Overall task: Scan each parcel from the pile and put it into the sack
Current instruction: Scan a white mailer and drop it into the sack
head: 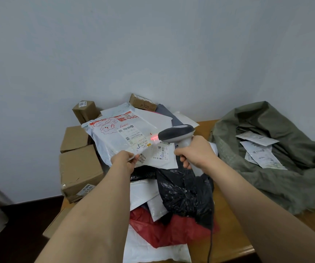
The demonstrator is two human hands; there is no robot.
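My left hand (124,158) pinches the near edge of a white plastic parcel with red print (115,135) and holds it up above the pile (164,188). My right hand (194,151) grips a grey barcode scanner (177,134), whose nose points left at the parcel's label. A red scan light glows at the label's right edge. The pile of white, black and red bags lies on the wooden table under both arms. The olive-green sack (278,186) lies open to the right, with a few white parcels inside it.
Several brown cardboard boxes (80,168) are stacked on the left of the pile and two more stand against the wall (142,103). The scanner's black cable (210,236) runs down to the table's near edge (234,249). A pale wall rises close behind.
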